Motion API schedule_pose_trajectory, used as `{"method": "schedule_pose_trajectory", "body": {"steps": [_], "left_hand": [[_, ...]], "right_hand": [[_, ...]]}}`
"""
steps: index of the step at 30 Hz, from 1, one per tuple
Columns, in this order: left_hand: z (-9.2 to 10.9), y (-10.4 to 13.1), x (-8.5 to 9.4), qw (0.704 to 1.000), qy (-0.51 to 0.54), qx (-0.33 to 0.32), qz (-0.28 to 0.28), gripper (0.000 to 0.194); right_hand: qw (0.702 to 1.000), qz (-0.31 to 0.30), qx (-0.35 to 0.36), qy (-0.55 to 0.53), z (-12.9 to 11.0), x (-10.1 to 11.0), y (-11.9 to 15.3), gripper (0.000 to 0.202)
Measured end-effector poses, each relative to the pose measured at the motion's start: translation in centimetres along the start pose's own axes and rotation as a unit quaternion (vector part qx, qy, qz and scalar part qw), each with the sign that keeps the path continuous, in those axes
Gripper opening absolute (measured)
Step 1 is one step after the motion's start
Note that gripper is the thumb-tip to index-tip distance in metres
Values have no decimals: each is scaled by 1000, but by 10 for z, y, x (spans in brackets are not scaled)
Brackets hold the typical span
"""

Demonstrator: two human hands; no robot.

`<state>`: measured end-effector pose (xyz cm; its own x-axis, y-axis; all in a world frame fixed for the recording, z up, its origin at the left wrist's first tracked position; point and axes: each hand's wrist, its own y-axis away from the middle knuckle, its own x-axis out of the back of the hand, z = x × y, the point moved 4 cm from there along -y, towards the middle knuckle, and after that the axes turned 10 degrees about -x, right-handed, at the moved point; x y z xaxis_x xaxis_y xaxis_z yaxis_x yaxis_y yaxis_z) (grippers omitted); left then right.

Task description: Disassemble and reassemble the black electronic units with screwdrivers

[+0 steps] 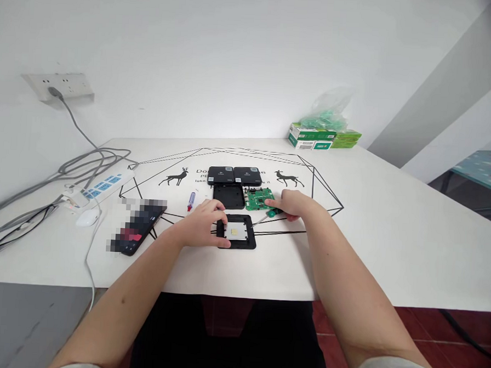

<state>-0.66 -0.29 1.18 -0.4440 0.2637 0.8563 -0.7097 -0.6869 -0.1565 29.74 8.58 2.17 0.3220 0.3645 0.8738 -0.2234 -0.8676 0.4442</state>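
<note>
My left hand (202, 225) grips the left side of an open black casing (249, 242), thumb at its lower edge and fingers at its upper edge. Inside the casing lies a silvery plate (243, 231) with a pale yellowish square pad (234, 232) on it. My right hand (292, 204) is closed round a screwdriver (272, 213) with a green handle. Its thin shaft slants left, with the tip at the casing's right edge. One finger of that hand reaches over a green circuit board (255, 198). Left of the board rests an empty black shell (228, 196).
Two closed black boxes (247, 176) stand behind the shell. A small tube with a red tip (191, 200) lies left of it. Further left are a phone (144, 228), a power strip (107, 186), glasses (21, 230) and cables. Green-white cartons (311, 135) stand at the back right.
</note>
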Motion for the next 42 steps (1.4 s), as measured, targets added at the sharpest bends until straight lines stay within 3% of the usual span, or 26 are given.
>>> {"method": "schedule_pose_trajectory", "body": {"steps": [4, 13, 16, 19, 22, 24, 27, 31, 33, 37, 42], "left_hand": [[4, -2, -7, 1000, -16, -4, -4, 30], [-3, -6, -9, 1000, -10, 6, -21, 49], [-5, -6, -11, 1000, -3, 11, -23, 47], [-5, -7, -10, 1000, 9, 15, -25, 44], [-5, -8, -9, 1000, 9, 11, -24, 45], [-5, -8, -9, 1000, 3, 4, -19, 45], [-5, -9, -9, 1000, -21, -8, 6, 43], [-10, -8, -11, 999, -48, -3, 26, 42], [-14, -6, -13, 999, -49, 3, 15, 46], [-21, -4, -13, 999, -40, 0, 1, 54], [-20, -7, -10, 999, -23, -24, 1, 37]], "right_hand": [[997, -33, 37, -53, 0, -7, -8, 43], [998, -3, 56, -6, -6, -8, -6, 44], [997, -20, 70, -18, -5, -7, -4, 40], [997, -29, 75, -7, 1, -3, 1, 52], [995, 2, 95, 18, 9, 6, 3, 56], [989, 71, 128, 1, 9, 14, 3, 51], [948, 164, 228, -150, -6, 16, 9, 47], [799, 145, 380, -443, -48, -10, 33, 65], [757, 134, 422, -479, -69, -28, 48, 65], [746, 173, 457, -452, -89, -48, 69, 60], [748, 231, 460, -419, -91, -52, 73, 56]]}}
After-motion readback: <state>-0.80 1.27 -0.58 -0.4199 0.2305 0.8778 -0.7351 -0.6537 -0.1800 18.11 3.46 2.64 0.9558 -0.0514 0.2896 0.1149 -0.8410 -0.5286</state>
